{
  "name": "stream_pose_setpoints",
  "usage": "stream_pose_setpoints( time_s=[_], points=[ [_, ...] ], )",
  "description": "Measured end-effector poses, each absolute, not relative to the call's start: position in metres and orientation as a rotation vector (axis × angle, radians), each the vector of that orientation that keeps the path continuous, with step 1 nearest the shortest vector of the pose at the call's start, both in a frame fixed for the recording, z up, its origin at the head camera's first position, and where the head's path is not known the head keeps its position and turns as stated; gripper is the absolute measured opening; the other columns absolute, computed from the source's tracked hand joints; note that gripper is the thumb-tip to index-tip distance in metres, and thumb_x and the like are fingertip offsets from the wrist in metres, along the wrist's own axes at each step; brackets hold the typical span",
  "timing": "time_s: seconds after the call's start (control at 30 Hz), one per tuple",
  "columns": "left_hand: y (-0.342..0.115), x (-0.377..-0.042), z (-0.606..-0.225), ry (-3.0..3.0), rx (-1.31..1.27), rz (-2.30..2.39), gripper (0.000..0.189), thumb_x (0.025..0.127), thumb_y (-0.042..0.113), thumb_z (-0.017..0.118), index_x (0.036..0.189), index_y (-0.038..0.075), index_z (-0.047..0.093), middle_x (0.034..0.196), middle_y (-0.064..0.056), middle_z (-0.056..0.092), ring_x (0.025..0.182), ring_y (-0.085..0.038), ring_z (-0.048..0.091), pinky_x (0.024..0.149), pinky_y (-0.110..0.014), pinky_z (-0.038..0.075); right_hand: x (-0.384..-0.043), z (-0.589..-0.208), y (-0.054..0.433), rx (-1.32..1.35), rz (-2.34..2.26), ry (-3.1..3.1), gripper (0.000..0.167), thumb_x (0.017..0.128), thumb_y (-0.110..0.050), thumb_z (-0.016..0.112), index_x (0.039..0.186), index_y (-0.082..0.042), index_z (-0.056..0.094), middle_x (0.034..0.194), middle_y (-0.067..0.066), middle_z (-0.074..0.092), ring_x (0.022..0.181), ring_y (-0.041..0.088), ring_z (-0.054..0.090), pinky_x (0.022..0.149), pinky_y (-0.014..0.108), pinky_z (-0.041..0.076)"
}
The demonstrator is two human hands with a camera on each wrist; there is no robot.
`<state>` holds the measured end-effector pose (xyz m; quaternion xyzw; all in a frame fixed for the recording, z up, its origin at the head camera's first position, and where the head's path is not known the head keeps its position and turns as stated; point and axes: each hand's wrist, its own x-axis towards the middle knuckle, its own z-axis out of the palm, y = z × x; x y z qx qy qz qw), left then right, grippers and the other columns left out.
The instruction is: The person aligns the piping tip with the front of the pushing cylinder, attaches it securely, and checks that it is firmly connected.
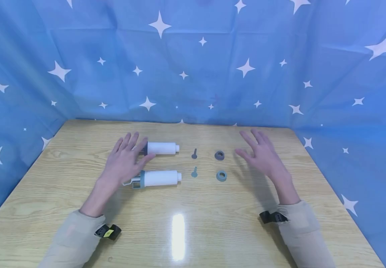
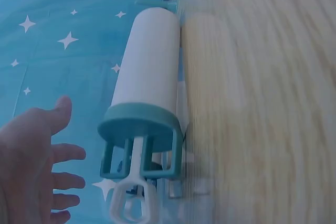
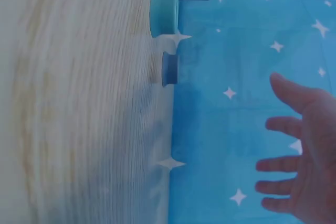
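Observation:
Fingers spread, my left hand (image 1: 124, 160) is held above the handle ends of two white cylinders and grips nothing. The nearer cylinder (image 1: 160, 178) has a teal collar and a white pull handle (image 2: 134, 198), plain in the left wrist view. Behind it lies the farther cylinder (image 1: 162, 148) with a dark collar, its handle end partly hidden by my left fingers. My right hand (image 1: 263, 156) hovers with extended fingers, right of a dark grey ring (image 1: 219, 155) and a teal ring (image 1: 221, 176). Between cylinders and rings are a small dark paddle-shaped piece (image 1: 194, 153) and a teal one (image 1: 194, 172).
The pieces lie on a light wooden table (image 1: 213, 230). A blue curtain (image 1: 193, 67) with white stars stands behind the table and along its sides. Light glares off the tabletop near the front. Each wrist carries a black strap-on camera (image 1: 273, 217).

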<state>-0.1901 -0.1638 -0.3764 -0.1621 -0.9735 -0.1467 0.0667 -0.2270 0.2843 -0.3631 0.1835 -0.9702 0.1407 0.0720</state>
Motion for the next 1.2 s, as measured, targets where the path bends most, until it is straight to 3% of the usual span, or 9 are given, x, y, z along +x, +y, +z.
stream_pose_setpoints(
  time_s=[0.17,0.43,0.6,0.87,1.2],
  points=[
    [-0.155,-0.19,-0.377,-2.913,-0.536,-0.487,0.075,0.103,0.062,0.038,0.157,0.011,0.036,0.163,-0.023,0.023,0.151,-0.042,0.014,0.122,-0.056,0.009,-0.226,-0.366,0.279,0.589,0.537,-2.921,0.074,0.101,-0.055,0.052,0.16,-0.016,0.031,0.16,0.03,0.024,0.144,0.053,0.023,0.112,0.071,0.021],
    [-0.141,-0.189,-0.379,-2.876,-0.617,-0.544,0.071,0.103,0.06,0.041,0.154,0.011,0.042,0.16,-0.023,0.032,0.149,-0.041,0.024,0.121,-0.057,0.017,-0.224,-0.372,0.273,0.613,0.636,-2.954,0.069,0.102,-0.051,0.053,0.16,-0.023,0.029,0.159,0.023,0.03,0.14,0.051,0.033,0.106,0.074,0.03],
    [-0.132,-0.188,-0.382,-2.838,-0.663,-0.559,0.069,0.103,0.058,0.043,0.152,0.009,0.045,0.156,-0.024,0.037,0.146,-0.041,0.031,0.118,-0.059,0.023,-0.224,-0.377,0.269,0.681,0.675,-2.949,0.066,0.101,-0.044,0.059,0.159,-0.02,0.034,0.157,0.021,0.036,0.138,0.048,0.039,0.106,0.069,0.035],
    [-0.115,-0.19,-0.391,-2.726,-0.797,-0.632,0.064,0.103,0.052,0.05,0.144,0.003,0.054,0.146,-0.024,0.051,0.136,-0.042,0.046,0.113,-0.058,0.034,-0.223,-0.383,0.262,0.775,0.777,-3.038,0.068,0.101,-0.052,0.056,0.157,-0.019,0.037,0.151,0.02,0.041,0.123,0.038,0.056,0.095,0.059,0.049],
    [-0.088,-0.193,-0.397,-2.76,-0.92,-0.736,0.061,0.104,0.05,0.048,0.144,0.004,0.054,0.141,-0.019,0.057,0.131,-0.035,0.053,0.112,-0.048,0.04,-0.222,-0.387,0.255,0.956,0.895,-3.074,0.059,0.096,-0.033,0.072,0.144,-0.003,0.053,0.131,0.021,0.056,0.103,0.026,0.064,0.086,0.042,0.056]
  ],
)
